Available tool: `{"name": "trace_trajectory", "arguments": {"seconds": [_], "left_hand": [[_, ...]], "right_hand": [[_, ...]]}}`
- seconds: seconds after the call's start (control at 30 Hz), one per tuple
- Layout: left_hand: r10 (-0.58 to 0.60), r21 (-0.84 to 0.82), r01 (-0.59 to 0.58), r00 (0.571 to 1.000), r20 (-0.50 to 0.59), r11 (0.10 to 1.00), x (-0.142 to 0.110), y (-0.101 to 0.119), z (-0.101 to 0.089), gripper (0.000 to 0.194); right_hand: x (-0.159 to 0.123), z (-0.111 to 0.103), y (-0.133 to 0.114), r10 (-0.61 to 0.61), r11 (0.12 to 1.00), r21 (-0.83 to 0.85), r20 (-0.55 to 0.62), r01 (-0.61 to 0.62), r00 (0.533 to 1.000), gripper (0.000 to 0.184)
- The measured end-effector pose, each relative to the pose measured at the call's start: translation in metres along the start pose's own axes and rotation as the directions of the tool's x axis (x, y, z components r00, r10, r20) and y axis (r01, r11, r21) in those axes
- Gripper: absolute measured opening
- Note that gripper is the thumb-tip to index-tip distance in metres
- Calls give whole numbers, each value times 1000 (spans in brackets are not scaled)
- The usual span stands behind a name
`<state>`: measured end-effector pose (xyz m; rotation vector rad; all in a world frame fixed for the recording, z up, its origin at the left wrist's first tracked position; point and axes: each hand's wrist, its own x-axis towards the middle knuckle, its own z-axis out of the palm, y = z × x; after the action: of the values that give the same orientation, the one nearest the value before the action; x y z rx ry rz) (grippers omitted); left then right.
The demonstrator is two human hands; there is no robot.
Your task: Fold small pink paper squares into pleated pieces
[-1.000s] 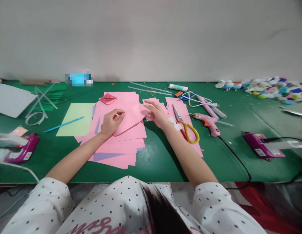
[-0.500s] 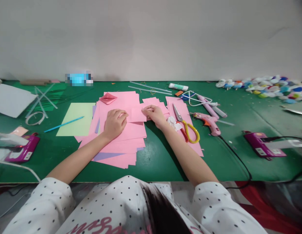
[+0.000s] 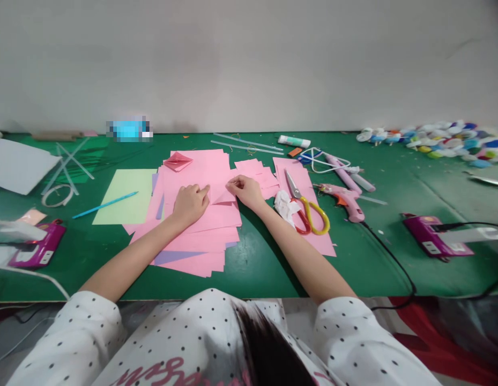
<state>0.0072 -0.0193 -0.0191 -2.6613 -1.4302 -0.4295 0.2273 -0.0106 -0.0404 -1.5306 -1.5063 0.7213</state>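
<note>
A small pink paper square (image 3: pixel 222 195) lies on the stack of larger pink sheets (image 3: pixel 216 217), its right side lifted a little. My right hand (image 3: pixel 249 192) pinches that raised edge between thumb and fingers. From the left, my left hand (image 3: pixel 189 205) rests on the stack, its index finger stretched out against the square's left side and the other fingers loosely bent. A folded pink paper piece (image 3: pixel 178 161) sits at the top of the stack. Beyond my right hand lie several small pink paper pieces (image 3: pixel 265 179).
Yellow-handled scissors (image 3: pixel 309 209) and crumpled white tissue (image 3: pixel 285 208) lie on pink sheets at right. Farther right are a pink glue gun (image 3: pixel 345 200), a purple power strip (image 3: pixel 433 237) and bottle caps (image 3: pixel 445 140). A blue pencil (image 3: pixel 106 205) crosses a pale green sheet (image 3: pixel 124 185) at left.
My right hand has moved slightly left, bringing the right edge of the small square over. My left index finger now points out onto the paper.
</note>
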Motion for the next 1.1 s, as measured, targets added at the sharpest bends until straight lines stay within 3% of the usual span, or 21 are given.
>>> {"name": "trace_trajectory", "arguments": {"seconds": [0.4, 1.1], "left_hand": [[-3, 2, 3, 998, 62, 1000, 5, 2, -3, 45], [13, 33, -15, 997, 81, 999, 5, 2, -3, 46]], "right_hand": [[-2, 2, -6, -36, 989, -142, 18, 39, 999, 18], [-5, 0, -6, -87, 987, -135, 30, 90, 996, 20]]}}
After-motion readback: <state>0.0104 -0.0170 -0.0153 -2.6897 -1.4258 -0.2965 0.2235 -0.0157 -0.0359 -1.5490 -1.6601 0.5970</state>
